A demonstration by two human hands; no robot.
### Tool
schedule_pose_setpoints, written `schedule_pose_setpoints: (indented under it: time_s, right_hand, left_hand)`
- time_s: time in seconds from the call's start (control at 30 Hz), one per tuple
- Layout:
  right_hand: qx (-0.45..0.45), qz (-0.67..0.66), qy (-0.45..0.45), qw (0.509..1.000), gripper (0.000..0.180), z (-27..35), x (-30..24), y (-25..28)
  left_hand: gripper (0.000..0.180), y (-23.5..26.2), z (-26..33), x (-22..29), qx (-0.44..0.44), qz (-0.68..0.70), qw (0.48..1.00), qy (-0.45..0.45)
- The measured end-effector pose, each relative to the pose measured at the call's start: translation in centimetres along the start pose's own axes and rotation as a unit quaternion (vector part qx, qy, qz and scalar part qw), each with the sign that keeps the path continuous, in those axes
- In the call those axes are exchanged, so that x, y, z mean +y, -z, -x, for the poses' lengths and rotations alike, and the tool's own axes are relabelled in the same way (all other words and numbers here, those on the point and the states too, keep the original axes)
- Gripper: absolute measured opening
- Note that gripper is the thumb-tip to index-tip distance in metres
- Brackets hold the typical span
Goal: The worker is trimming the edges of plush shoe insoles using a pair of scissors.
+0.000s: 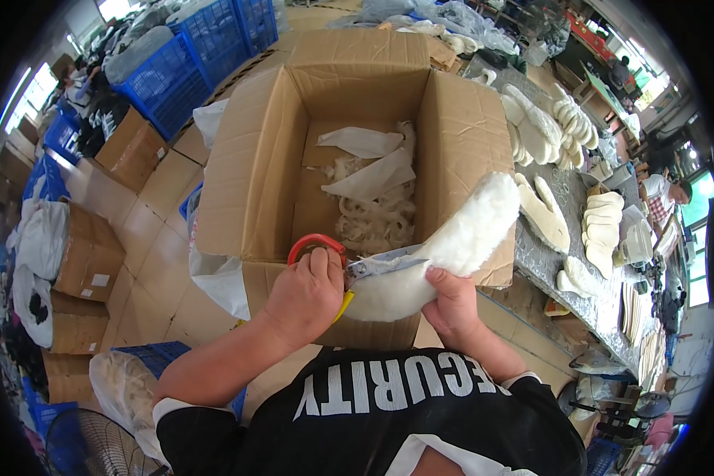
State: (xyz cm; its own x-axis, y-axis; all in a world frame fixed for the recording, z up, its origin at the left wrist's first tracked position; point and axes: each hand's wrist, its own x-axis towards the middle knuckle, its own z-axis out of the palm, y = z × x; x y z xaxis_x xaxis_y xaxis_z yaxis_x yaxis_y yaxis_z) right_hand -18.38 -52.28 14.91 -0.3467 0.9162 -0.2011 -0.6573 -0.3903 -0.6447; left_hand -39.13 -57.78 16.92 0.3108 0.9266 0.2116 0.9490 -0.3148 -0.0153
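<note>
My left hand (309,290) is closed round the handles of a pair of scissors (382,262), with a red loop showing above the fingers and a yellow part below them. The blades lie along the edge of a white fleecy insole (470,232); whether they are parted is hard to make out. My right hand (451,305) pinches that insole near its middle, thumb on top. Both hands are over the near edge of an open cardboard box (466,131). Inside lie white fleece scraps (377,218) and flat white offcuts (362,143).
On the right, a long worktable (543,254) carries several piles of cream insoles (603,226). Blue crates (155,91) and cardboard boxes (95,250) stand at the left. A fan (95,444) is at lower left. Another person (660,194) is beyond the table.
</note>
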Motion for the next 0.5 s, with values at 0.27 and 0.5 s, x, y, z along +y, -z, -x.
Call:
schedule_pose_setpoints:
  time_s: [0.27,0.5]
  right_hand:
    - [-0.007,-0.02,-0.015,1.0,0.046,0.04,0.25,-0.43]
    - [-0.016,-0.009,-0.009,1.0,0.044,-0.03,0.4,-0.1]
  left_hand:
    - [0.028,-0.12,-0.28,0.11,0.044,-0.033,0.998,0.018]
    - [0.022,-0.22,0.09,-0.15,0.056,-0.058,0.997,-0.017]
